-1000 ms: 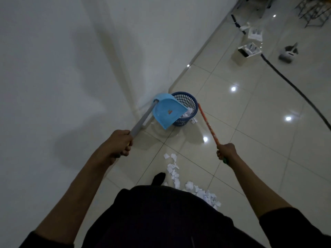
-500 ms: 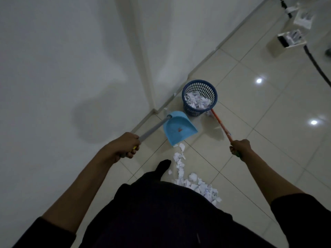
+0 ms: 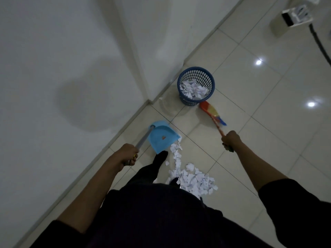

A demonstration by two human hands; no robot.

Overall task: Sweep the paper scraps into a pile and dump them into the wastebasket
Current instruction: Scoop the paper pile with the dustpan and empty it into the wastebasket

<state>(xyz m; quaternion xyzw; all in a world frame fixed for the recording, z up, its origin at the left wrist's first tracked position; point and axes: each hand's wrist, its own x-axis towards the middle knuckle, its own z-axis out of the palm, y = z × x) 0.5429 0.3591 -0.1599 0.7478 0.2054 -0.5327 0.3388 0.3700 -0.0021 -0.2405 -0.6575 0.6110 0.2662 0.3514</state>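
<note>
The left hand (image 3: 129, 154) grips the grey handle of a light blue dustpan (image 3: 162, 137), fingers curled round the shaft. The pan sits low over the tiled floor (image 3: 268, 122) close to the base of the white wall (image 3: 53, 68), its open lip turned toward a trail of white paper scraps (image 3: 189, 178). The nearest scraps touch the lip's right corner; from there the trail runs back to a larger heap just beside the person's dark-socked foot (image 3: 160, 158).

The right hand (image 3: 230, 140) is clenched round the orange handle of a broom (image 3: 213, 113), whose red, yellow and blue bristle head lies on the floor just beside the foot of the wastebasket (image 3: 196, 86). This blue mesh wastebasket stands upright near the wall's projecting corner and already holds a layer of white scraps.

At the floor's far right corner of the view stands a small box-like object (image 3: 290, 18), with a dark cable (image 3: 320, 45) running past it.
</note>
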